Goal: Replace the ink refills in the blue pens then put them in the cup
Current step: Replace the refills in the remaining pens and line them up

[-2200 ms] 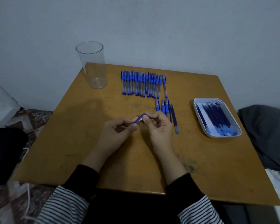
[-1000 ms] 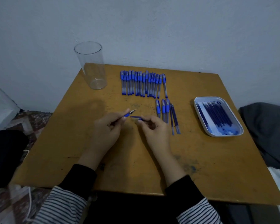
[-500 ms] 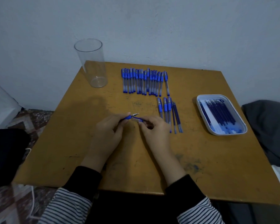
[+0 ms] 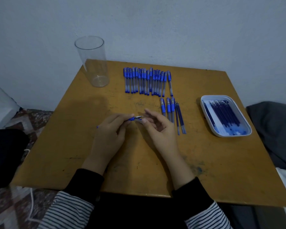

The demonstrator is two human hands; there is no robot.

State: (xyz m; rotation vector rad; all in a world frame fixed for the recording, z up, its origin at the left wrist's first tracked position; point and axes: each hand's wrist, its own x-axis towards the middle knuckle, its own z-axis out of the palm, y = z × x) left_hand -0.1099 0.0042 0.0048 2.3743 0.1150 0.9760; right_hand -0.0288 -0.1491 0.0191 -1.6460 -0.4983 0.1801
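Observation:
My left hand (image 4: 109,134) grips an uncapped blue pen (image 4: 132,119) whose metal tip points right. My right hand (image 4: 160,128) sits just right of that tip, fingers spread, with the thumb pinching a small blue pen cap (image 4: 139,119) that is mostly hidden. A tall clear cup (image 4: 92,63) stands empty at the table's far left corner. A row of several capped blue pens (image 4: 147,81) lies at the back. Three more capped pens (image 4: 168,108) and two loose refills (image 4: 180,118) lie beside my right hand.
A white tray (image 4: 216,96) holding several dark blue refills (image 4: 223,114) sits at the right of the brown table (image 4: 221,162). Dark cloth (image 4: 274,129) lies off the table's right edge and a black object (image 4: 5,154) off its left edge.
Both hands first held the pen together. They then drew apart, leaving the pen uncapped in my left hand, and my right-hand fingers have now spread wider beside the tip.

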